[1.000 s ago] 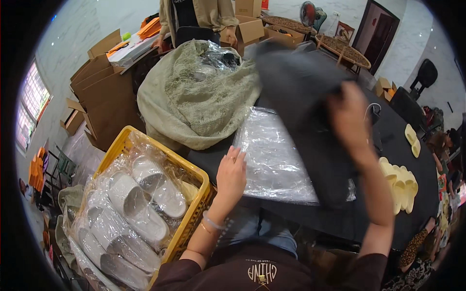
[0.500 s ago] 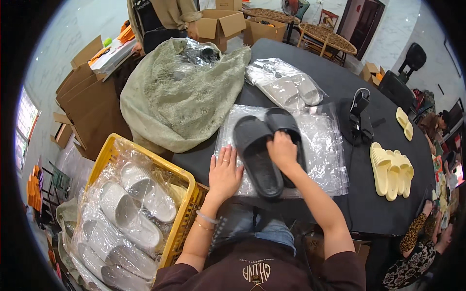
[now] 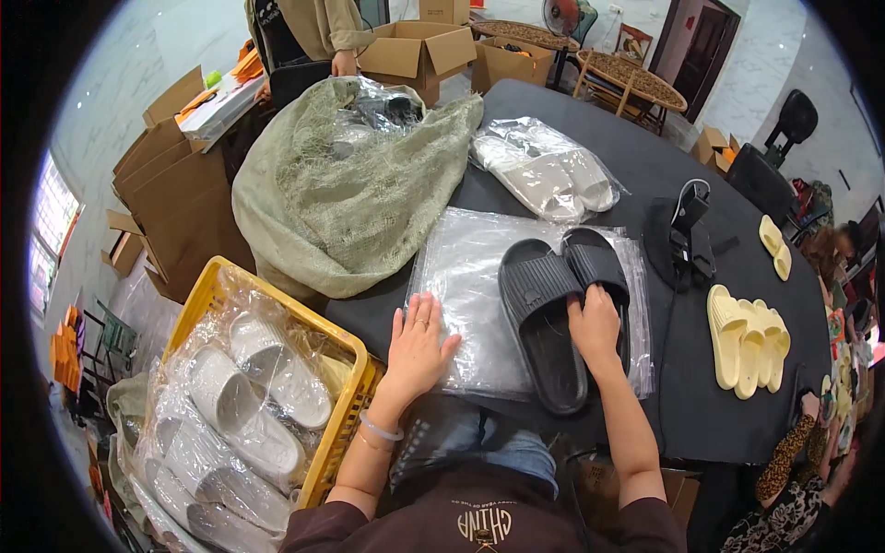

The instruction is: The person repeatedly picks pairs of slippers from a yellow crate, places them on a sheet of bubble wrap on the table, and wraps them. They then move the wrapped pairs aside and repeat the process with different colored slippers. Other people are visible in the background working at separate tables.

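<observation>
A pair of black slide sandals lies over the right half of a stack of clear plastic bags on the black table. My right hand is closed on the pair where the two straps meet. My left hand rests flat, fingers spread, at the near left edge of the bag stack. Just beyond the stack lies a pair of white slides in clear wrap. To my left, a yellow crate holds several bagged white slides.
A green woven sack with bagged items bulges at the table's far left. Cream slides and a black device with a cable sit on the right. Cardboard boxes and a standing person are beyond; another person is at far right.
My right hand has shifted the black slides rightward and slightly nearer across the bag stack. This uncovers more of the bags' left half. My left hand stays at the stack's edge.
</observation>
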A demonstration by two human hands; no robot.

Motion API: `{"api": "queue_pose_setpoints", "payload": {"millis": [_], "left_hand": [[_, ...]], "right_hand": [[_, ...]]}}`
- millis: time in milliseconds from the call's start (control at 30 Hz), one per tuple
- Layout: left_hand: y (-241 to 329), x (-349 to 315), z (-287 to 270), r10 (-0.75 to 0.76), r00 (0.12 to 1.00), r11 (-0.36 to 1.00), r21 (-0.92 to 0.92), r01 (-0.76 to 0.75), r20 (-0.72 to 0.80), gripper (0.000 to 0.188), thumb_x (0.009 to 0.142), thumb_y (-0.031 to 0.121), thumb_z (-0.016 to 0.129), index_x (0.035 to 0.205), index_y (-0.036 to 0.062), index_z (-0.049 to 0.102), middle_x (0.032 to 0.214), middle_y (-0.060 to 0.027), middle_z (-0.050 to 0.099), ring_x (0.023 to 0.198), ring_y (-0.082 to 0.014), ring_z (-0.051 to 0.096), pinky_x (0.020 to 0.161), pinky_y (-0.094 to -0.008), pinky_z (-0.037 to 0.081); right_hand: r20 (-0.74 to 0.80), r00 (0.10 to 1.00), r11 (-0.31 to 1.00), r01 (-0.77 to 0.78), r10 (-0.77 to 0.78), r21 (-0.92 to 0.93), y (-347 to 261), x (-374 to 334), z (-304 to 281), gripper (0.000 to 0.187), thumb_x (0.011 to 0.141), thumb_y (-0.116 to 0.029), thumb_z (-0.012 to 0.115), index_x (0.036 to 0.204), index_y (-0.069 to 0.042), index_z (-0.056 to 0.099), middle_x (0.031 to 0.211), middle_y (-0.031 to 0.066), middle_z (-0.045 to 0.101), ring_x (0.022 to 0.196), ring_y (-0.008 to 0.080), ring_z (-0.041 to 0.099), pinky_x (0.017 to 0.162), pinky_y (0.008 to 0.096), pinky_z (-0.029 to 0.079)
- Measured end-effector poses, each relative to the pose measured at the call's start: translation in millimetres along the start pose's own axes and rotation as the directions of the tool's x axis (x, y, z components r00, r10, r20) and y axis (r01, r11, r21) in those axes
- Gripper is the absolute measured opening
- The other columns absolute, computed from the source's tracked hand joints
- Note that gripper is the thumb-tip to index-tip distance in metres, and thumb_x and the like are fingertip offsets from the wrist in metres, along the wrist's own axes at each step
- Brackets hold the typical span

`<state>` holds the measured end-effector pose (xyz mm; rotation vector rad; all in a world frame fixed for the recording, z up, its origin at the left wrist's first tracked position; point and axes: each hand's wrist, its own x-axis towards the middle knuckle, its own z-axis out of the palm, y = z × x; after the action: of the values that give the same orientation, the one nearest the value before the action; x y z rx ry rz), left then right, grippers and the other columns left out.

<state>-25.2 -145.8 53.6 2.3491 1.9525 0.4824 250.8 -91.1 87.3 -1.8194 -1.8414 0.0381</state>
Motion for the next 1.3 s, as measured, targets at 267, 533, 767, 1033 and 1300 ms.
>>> {"api": "queue_pose_setpoints", "payload": {"millis": [267, 533, 767, 1033, 1300], "left_hand": [[16.0, 39.0, 15.4, 0.102, 0.993, 0.994, -0.037, -0.104, -0.064, 0.052, 0.096, 0.028, 0.041, 0.140, 0.0013, 0.037, 0.147, -0.0164, 0.035, 0.137, -0.0295, 0.032, 0.112, -0.0461, 0.022], [17.5, 39.3, 20.6, 0.055, 0.996, 0.998, -0.029, -0.057, -0.070, 0.053, 0.094, 0.032, 0.043, 0.139, 0.0043, 0.040, 0.148, -0.0153, 0.034, 0.137, -0.0280, 0.032, 0.112, -0.0460, 0.022], [17.3, 37.1, 15.1, 0.048, 0.997, 0.998, -0.044, -0.051, -0.066, 0.053, 0.094, 0.032, 0.043, 0.139, 0.0040, 0.040, 0.147, -0.0156, 0.035, 0.137, -0.0285, 0.032, 0.112, -0.0465, 0.022], [16.5, 35.2, 17.9, 0.044, 0.995, 0.997, -0.061, -0.049, -0.092, 0.053, 0.095, 0.033, 0.042, 0.139, 0.0048, 0.039, 0.147, -0.0153, 0.035, 0.137, -0.0280, 0.032, 0.112, -0.0450, 0.021], [14.7, 33.0, 20.4, 0.039, 0.992, 0.995, -0.085, -0.049, -0.121, 0.053, 0.095, 0.034, 0.044, 0.139, 0.0048, 0.040, 0.147, -0.0145, 0.034, 0.137, -0.0277, 0.031, 0.111, -0.0458, 0.022]], "right_hand": [[-0.006, 0.986, 0.986, 0.167, -0.167, -0.027, -25.8, -1.2, 33.6, 0.027, 0.084, -0.025, 0.059, 0.089, 0.001, 0.055, 0.094, 0.0156, 0.059, 0.094, 0.0339, 0.058, 0.071, 0.0460, 0.052], [0.003, 0.985, 0.970, -0.168, 0.172, -0.176, 38.0, 17.3, 12.3, 0.032, 0.088, -0.029, 0.054, 0.097, 0.002, 0.055, 0.100, 0.0174, 0.058, 0.097, 0.0355, 0.057, 0.075, 0.0490, 0.051], [0.019, 0.981, 0.977, -0.193, 0.195, -0.088, 53.3, 18.1, 10.3, 0.043, 0.086, -0.036, 0.056, 0.100, 0.004, 0.056, 0.108, 0.0204, 0.055, 0.103, 0.0393, 0.054, 0.082, 0.0498, 0.047], [0.033, 0.995, 0.989, -0.095, 0.099, -0.114, 54.8, 6.5, 5.6, 0.044, 0.088, -0.035, 0.056, 0.100, 0.006, 0.052, 0.110, 0.0222, 0.053, 0.106, 0.0406, 0.048, 0.085, 0.0495, 0.045], [0.058, 0.987, 0.981, -0.138, 0.147, -0.134, 62.1, 7.9, 11.8, 0.053, 0.088, -0.037, 0.056, 0.112, 0.010, 0.051, 0.122, 0.0247, 0.050, 0.114, 0.0395, 0.046, 0.092, 0.0473, 0.043]]}}
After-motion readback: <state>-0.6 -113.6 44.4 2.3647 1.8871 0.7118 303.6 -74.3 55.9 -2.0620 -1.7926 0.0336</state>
